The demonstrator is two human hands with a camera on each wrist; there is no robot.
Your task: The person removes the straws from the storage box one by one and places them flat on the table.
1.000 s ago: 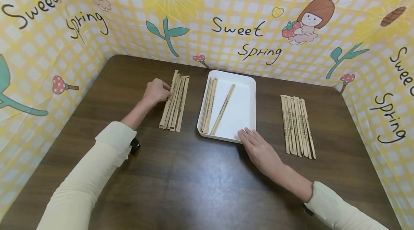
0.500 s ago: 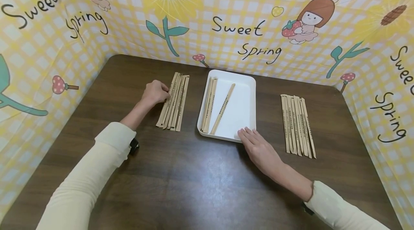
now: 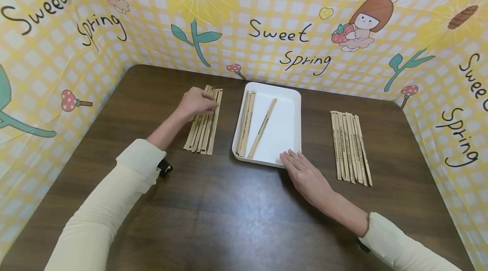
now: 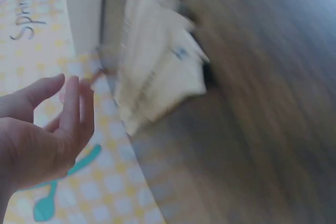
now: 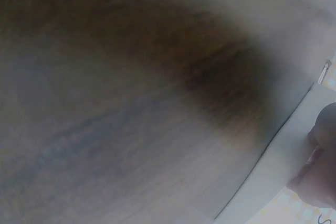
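Note:
In the head view my left hand (image 3: 196, 102) hovers over the upper part of a row of brown paper-wrapped straws (image 3: 202, 135) left of the tray. The left wrist view shows that hand (image 4: 52, 121) with its thumb apart from loosely bent fingers and nothing between them; the straws' ends (image 4: 163, 77) fan out beside it, blurred. A white rectangular tray (image 3: 287, 123) holds a few wrapped straws (image 3: 245, 129) along its left side and one slanted straw (image 3: 262, 129). My right hand (image 3: 309, 180) rests with straight fingers on the tray's near right corner.
Another row of wrapped straws (image 3: 350, 148) lies right of the tray on the dark wooden table (image 3: 213, 211). A yellow checked cloth (image 3: 152, 17) with printed flowers and lettering stands behind the table and at both sides.
My left hand has gone from the left edge of the left row rightward over it. Earlier, the leftmost straw there slid slightly toward me. My right hand and the tray stay put.

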